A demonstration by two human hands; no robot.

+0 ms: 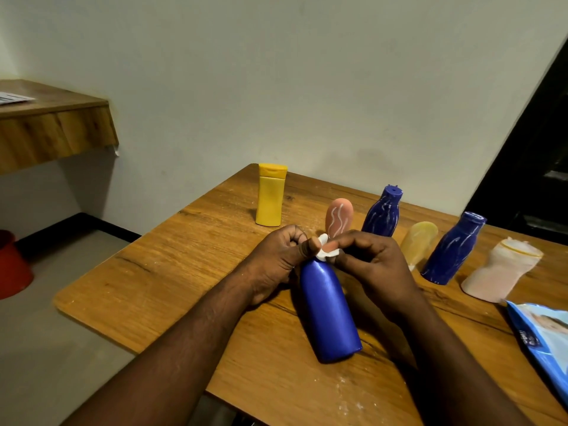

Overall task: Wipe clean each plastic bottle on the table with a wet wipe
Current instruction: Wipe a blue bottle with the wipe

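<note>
1. Grip first: the person's right hand [375, 265] has its fingertips pinched on a bunched-up white wet wipe [325, 251] and is working it against the top end of the blue bottle [329, 312].
2. The left hand [276, 256] is curled round that same top end with the thumb up against the wipe, so it's the holder here. How the fingers wrap the neck is hidden.
3. The bottle is tilted between both hands over the middle of the table [172, 272], top pointing far and base toward the near edge. Can't tell if the base touches the wood.
4. Doing this bit well, imo: the body looks glossy and streak-free, so the cap area is probably the last patch. Hold firm with the left and twist the bottle, not the wipe. Push a fresh fold into the cap seam, since a balled wipe only touches with a small spot.
5. Further out, a yellow bottle [270, 195] stands far left and looks clean.
6. Behind the hands and off to the right are a pink bottle [339, 216], a dark blue bottle [382, 213], a pale yellow bottle [419, 244], a second dark blue bottle [453, 250] and a whitish bottle [501, 272]. Most show white streaks, so plenty is likely left to do.
7. The wipe pack [544, 339] lies at the near right edge, handy for a fresh sheet.
</note>
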